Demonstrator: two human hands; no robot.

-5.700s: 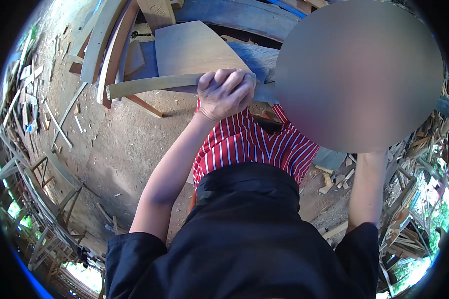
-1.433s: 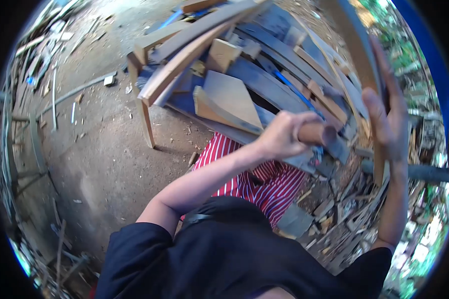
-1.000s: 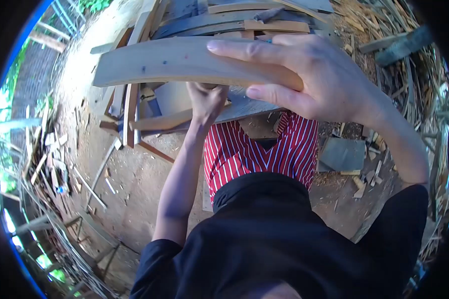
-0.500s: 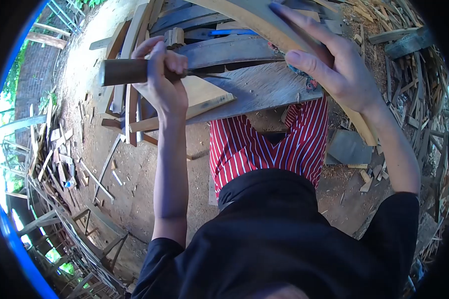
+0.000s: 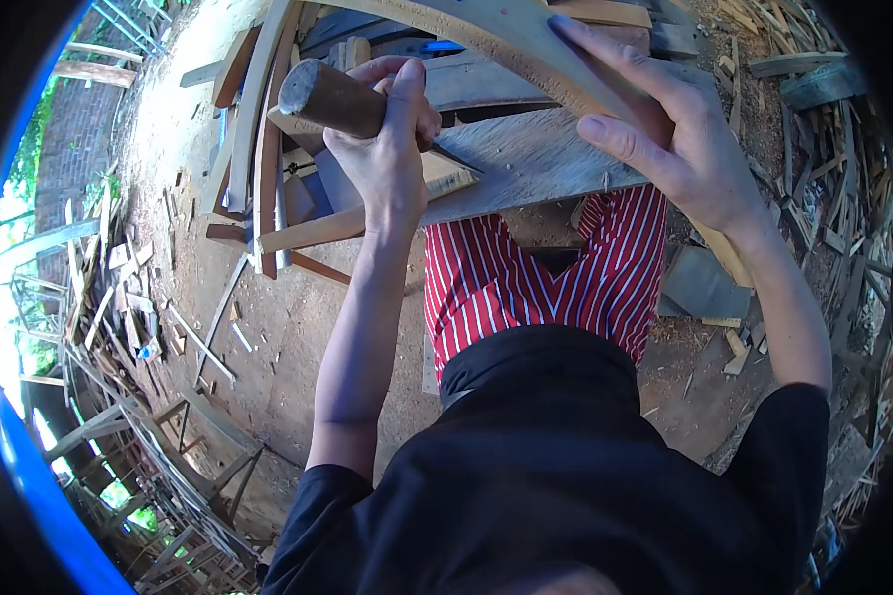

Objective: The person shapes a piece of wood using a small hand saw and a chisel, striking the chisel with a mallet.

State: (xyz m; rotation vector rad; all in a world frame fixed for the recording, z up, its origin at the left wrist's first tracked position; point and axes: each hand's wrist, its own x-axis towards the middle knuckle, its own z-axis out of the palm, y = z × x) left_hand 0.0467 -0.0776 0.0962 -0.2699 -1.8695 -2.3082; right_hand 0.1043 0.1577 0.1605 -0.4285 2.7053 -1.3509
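My left hand (image 5: 382,149) is wrapped around a tool with a thick round wooden handle (image 5: 333,97). Its slim dark metal end points right and down, over the tip of a light wooden piece on the bench board; whether it is a chisel or an awl I cannot make out. My right hand (image 5: 670,134) holds a long curved wooden piece (image 5: 511,61), thumb on the near side and fingers stretched along its face. Part of that piece passes beneath my right wrist. A flat grey bench board (image 5: 536,154) lies below both hands, above my knees.
Curved wooden strips (image 5: 268,178) stand at the bench's left side. Further wood lies behind the board, with a blue object (image 5: 443,46) among it. Scrap piles flank me at left (image 5: 119,278) and right (image 5: 843,178). A grey panel (image 5: 704,283) rests on the ground.
My left hand has moved right with the tool, whose handle end now tilts up towards me. The curved piece has shifted slightly, and the coloured patch near my right thumb no longer shows.
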